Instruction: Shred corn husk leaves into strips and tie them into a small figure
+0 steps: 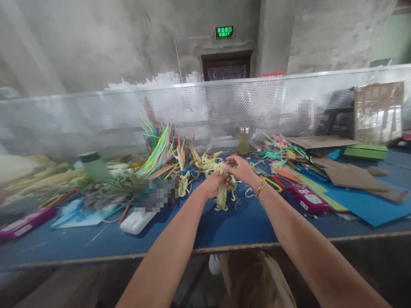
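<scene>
Both hands meet above the middle of the blue table. My left hand (214, 185) is closed around a bundle of pale yellow-green corn husks (221, 199), whose loose strips hang below the fingers. My right hand (240, 170) pinches the upper end of the same bundle, thumb and fingers close together, with a gold bracelet on that wrist. Just behind the hands lie more loose corn husks (205, 161). Scraps and thin strips are scattered on the table around the bundle. The fingertips partly cover the top of the bundle.
Left of the hands are a white device (138, 220), colourful pipe cleaners (157, 149) and a green-lidded container (95, 167). To the right lie a purple box (308, 199), blue sheets (369, 209) and cardboard pieces (353, 177). A glass jar (244, 141) stands before a perforated metal screen (247, 100).
</scene>
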{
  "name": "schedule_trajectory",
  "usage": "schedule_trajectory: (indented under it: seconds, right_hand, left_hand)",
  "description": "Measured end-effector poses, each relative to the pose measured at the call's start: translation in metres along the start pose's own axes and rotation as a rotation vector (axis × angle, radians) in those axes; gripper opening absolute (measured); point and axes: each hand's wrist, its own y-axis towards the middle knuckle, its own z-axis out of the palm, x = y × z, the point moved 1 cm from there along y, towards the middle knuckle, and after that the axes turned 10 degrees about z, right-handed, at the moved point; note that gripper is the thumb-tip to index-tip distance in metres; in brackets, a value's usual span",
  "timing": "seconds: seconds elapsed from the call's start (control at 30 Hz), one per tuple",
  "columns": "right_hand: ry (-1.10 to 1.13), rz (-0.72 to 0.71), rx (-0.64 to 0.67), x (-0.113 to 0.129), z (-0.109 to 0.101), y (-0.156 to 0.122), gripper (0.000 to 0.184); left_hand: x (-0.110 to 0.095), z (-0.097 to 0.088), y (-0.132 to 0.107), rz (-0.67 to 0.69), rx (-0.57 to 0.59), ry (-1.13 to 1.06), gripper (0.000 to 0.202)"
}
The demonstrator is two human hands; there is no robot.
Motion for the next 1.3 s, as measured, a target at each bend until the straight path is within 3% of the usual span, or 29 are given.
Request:
schedule_trajectory:
  seconds: [0.17, 0.4, 0.53, 0.8, 1.3]
  right_hand:
    - [0.311, 0.236, 0.197, -0.003, 0.004, 0.000, 0.017]
    - [0.292, 0.217, -0.007, -0.007, -0.009, 0.008, 0.022]
    - [0.258, 0.225, -0.057, -0.009, -0.013, 0.010, 0.025]
    - [0.051, 0.306, -0.252, -0.021, -0.026, 0.016, 0.029]
    - [0.127, 0.307, -0.265, -0.028, -0.024, 0.019, 0.029]
  left_hand:
    - [-0.003, 0.001, -0.003, -0.056, 0.068, -0.004, 0.024]
    - [-0.007, 0.001, -0.005, -0.212, 0.128, -0.116, 0.024]
    - [-0.005, 0.001, -0.005, -0.274, 0.096, -0.102, 0.030]
    - [0.001, 0.000, -0.004, -0.128, -0.021, 0.019, 0.029]
    - [0.002, -0.004, 0.003, -0.049, -0.237, 0.422, 0.020]
